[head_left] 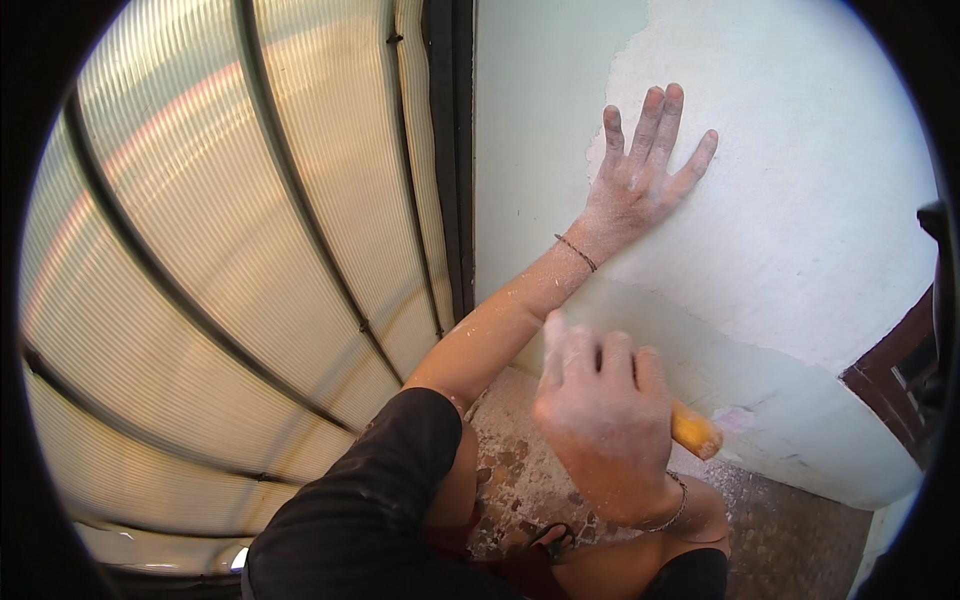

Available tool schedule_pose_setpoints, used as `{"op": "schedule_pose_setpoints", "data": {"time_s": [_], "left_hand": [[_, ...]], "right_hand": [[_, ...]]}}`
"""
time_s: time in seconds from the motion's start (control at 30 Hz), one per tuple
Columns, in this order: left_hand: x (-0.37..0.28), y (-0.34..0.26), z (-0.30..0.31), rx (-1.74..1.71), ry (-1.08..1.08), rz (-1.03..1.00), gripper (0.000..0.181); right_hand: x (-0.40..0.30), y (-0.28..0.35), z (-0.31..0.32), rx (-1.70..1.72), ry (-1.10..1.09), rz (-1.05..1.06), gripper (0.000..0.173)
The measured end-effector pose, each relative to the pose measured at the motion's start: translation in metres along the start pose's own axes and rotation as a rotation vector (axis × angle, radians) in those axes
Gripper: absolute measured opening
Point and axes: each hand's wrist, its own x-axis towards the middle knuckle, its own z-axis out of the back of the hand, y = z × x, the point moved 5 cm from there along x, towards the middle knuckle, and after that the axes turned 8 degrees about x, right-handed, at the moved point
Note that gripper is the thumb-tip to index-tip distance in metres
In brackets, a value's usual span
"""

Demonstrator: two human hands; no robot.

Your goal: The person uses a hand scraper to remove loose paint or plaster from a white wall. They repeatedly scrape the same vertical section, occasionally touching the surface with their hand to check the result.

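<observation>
My left hand (637,169), dusted with white powder, lies with its fingers spread against the pale wall (787,187), over a whiter patch with a ragged edge. A cord bracelet circles that wrist. Lower down and nearer the camera, my right hand (607,420) is closed around the yellow handle (696,430) of a tool. The handle's worn end sticks out on the right of the fist. The tool's working end is hidden, so its kind cannot be told.
Ribbed translucent panels (187,262) with dark bars fill the left side, ending at a dark upright frame (452,150). Below, white debris is scattered over the brown floor (517,457), near a sandalled foot (553,536). A dark brown frame (892,375) stands at the right.
</observation>
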Motion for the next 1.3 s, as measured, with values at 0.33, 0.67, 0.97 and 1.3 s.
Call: {"op": "schedule_pose_setpoints", "data": {"time_s": [0.33,0.67,0.97,1.3], "left_hand": [[0.031,0.148,0.037,-0.859,0.005,0.715,0.026],[-0.047,0.098,0.011,-1.859,1.536,0.427,0.066],[-0.083,0.082,-0.024,-2.018,1.485,0.827,0.054],[-0.086,0.052,-0.011,-2.326,1.441,1.07,0.069]], "right_hand": [[0.004,-0.148,-0.023,1.03,-0.513,-0.794,0.017],[0.064,-0.088,-0.115,1.899,-0.441,-0.704,0.03],[0.081,-0.064,-0.147,2.001,-0.48,-0.854,0.024],[0.084,-0.061,-0.165,1.771,-0.535,-0.882,0.029]]}}
